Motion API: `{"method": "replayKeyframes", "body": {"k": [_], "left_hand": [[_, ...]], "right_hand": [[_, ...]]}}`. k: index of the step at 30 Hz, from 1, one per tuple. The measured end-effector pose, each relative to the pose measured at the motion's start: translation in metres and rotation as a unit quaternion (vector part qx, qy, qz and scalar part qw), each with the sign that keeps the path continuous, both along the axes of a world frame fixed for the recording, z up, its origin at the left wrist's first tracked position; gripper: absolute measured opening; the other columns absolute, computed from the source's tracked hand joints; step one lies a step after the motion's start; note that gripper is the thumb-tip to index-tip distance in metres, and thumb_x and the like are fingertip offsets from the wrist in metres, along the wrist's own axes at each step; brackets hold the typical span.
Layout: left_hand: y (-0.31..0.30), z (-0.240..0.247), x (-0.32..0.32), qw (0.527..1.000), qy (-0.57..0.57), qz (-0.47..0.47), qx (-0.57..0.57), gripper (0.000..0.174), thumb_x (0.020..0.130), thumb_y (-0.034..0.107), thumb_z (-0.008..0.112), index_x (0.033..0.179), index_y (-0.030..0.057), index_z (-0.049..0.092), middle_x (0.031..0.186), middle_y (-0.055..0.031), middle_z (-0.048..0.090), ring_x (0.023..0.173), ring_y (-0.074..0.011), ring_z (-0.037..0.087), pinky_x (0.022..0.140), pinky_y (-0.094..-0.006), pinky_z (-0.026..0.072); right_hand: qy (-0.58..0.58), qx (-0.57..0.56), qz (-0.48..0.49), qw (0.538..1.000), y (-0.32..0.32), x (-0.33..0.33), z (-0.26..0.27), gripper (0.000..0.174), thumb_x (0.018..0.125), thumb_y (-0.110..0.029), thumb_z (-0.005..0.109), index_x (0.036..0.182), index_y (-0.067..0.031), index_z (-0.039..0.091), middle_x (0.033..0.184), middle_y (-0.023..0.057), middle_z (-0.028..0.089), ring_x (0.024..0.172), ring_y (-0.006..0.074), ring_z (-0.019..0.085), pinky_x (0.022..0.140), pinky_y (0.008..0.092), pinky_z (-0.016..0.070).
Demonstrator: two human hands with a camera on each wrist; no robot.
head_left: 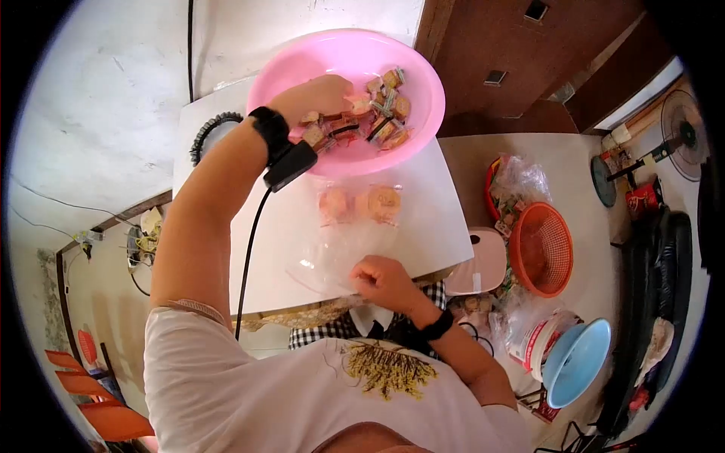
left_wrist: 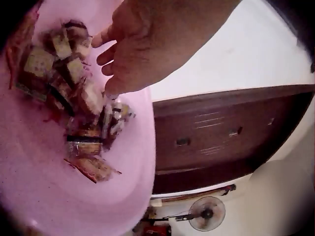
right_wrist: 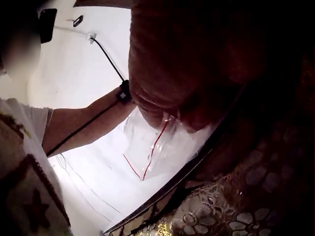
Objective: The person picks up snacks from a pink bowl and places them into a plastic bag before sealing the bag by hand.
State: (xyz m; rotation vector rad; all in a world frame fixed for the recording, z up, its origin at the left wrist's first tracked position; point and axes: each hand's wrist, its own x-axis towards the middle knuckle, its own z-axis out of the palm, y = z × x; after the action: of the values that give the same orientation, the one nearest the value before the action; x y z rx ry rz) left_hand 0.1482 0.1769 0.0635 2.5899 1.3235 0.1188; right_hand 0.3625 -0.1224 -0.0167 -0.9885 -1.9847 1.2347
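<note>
My left hand [head_left: 325, 97] reaches down into a pink basin [head_left: 276, 64]. In the left wrist view its fingers [left_wrist: 104, 58] extend to a heap of small wrapped snacks [left_wrist: 91, 98] and meet its edge. The snacks are brownish blocks in clear film, some with dark bands. Close to the table's front edge, my right hand [head_left: 381, 283] pinches the edge of a clear plastic bag [right_wrist: 152, 142] with red lines along its opening. The bag lies flat over the white table [head_left: 430, 226]. Two round golden snacks [head_left: 383, 202] in clear film show at its far end.
Beside the basin, a dark coiled ring [head_left: 208, 136] lies on the table. A cable [head_left: 253, 241] hangs from the left wrist camera across the tabletop. On the floor to the right stand an orange basket [head_left: 542, 249], a pink stool [head_left: 479, 260] and a blue basin [head_left: 578, 362].
</note>
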Motion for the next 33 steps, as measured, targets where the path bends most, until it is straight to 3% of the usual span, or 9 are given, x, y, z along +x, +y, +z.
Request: {"method": "replayKeyframes", "body": {"k": [6,9,15,18,21,24,27,30,33], "left_hand": [[0.024,-0.04,0.025,0.999,0.015,0.031,-0.008,0.035,0.082,0.033,0.061,0.098,0.0024,0.067,0.094,-0.0227,0.067,0.09,-0.0389,0.064,0.074,-0.0465,0.0494],[0.032,-0.036,0.034,0.996,0.083,0.026,-0.028,0.04,0.074,0.023,0.07,0.104,0.0,0.06,0.093,-0.023,0.066,0.09,-0.0409,0.063,0.075,-0.047,0.0493],[0.011,-0.034,0.01,0.996,-0.063,0.058,0.018,0.051,0.063,0.023,0.075,0.106,-0.0008,0.06,0.092,-0.023,0.066,0.088,-0.0405,0.064,0.073,-0.0469,0.0501],[-0.006,-0.035,0.002,0.989,-0.08,0.019,0.125,0.039,0.074,0.032,0.07,0.098,0.0016,0.067,0.083,-0.0231,0.067,0.085,-0.0396,0.066,0.075,-0.0472,0.0514],[-0.021,-0.017,0.002,0.993,-0.016,0.098,0.065,0.035,0.072,0.028,0.072,0.096,0.0029,0.068,0.084,-0.0213,0.067,0.086,-0.0396,0.065,0.076,-0.0472,0.0507],[-0.025,-0.019,-0.019,0.995,-0.022,0.067,0.067,0.03,0.076,0.027,0.071,0.093,0.0033,0.068,0.084,-0.0205,0.067,0.082,-0.0393,0.065,0.073,-0.0453,0.0507],[-0.032,-0.013,-0.037,0.992,-0.094,0.074,0.029,0.029,0.08,0.026,0.068,0.095,0.0015,0.066,0.081,-0.0186,0.066,0.075,-0.0335,0.065,0.07,-0.0419,0.0511],[-0.049,-0.006,-0.05,0.956,-0.27,0.115,-0.02,0.025,0.084,0.022,0.065,0.097,0.0011,0.065,0.076,-0.0116,0.065,0.066,-0.0225,0.062,0.062,-0.0357,0.0506],[-0.139,0.056,-0.038,0.892,-0.399,0.166,-0.13,0.02,0.087,0.018,0.063,0.097,0.0008,0.064,0.074,-0.004,0.062,0.062,-0.0123,0.058,0.056,-0.0289,0.0487]], "right_hand": [[0.011,-0.027,0.031,0.999,0.006,0.002,0.001,0.008,0.079,-0.009,0.066,0.083,-0.0043,0.06,0.071,0.0074,0.056,0.063,0.0213,0.055,0.059,0.0323,0.0446],[0.02,-0.011,0.029,0.999,0.005,0.003,0.0,0.008,0.079,-0.009,0.066,0.083,-0.0041,0.06,0.071,0.007,0.056,0.062,0.021,0.054,0.058,0.0322,0.0443],[0.024,-0.025,-0.005,0.999,0.001,0.0,0.0,0.008,0.079,-0.008,0.064,0.083,-0.0027,0.061,0.07,0.0075,0.056,0.061,0.0196,0.054,0.058,0.0314,0.0445],[0.027,-0.018,-0.02,0.999,-0.002,-0.002,0.001,0.008,0.079,-0.008,0.063,0.083,-0.002,0.06,0.07,0.0086,0.056,0.061,0.0206,0.054,0.058,0.0321,0.0445],[0.022,-0.002,-0.034,0.999,-0.003,-0.003,0.0,0.009,0.078,-0.009,0.062,0.081,-0.0016,0.059,0.069,0.0106,0.055,0.061,0.024,0.055,0.057,0.0347,0.0443],[0.015,0.008,-0.055,0.998,-0.006,-0.007,0.002,0.009,0.079,-0.009,0.061,0.079,-0.0007,0.058,0.067,0.0109,0.054,0.06,0.0236,0.053,0.057,0.0345,0.0434],[-0.001,0.006,-0.064,0.998,-0.004,-0.007,0.003,0.011,0.079,-0.01,0.061,0.077,-0.0001,0.058,0.065,0.0113,0.052,0.059,0.022,0.052,0.056,0.0342,0.0427],[-0.01,0.007,-0.076,0.997,-0.003,-0.007,0.003,0.013,0.082,-0.011,0.061,0.077,0.0002,0.058,0.065,0.0114,0.053,0.06,0.0193,0.052,0.056,0.0335,0.0426],[0.027,-0.02,-0.113,0.993,-0.012,-0.011,-0.006,0.013,0.084,-0.011,0.06,0.081,0.0007,0.059,0.067,0.0098,0.054,0.061,0.0165,0.052,0.058,0.0316,0.0435]]}}
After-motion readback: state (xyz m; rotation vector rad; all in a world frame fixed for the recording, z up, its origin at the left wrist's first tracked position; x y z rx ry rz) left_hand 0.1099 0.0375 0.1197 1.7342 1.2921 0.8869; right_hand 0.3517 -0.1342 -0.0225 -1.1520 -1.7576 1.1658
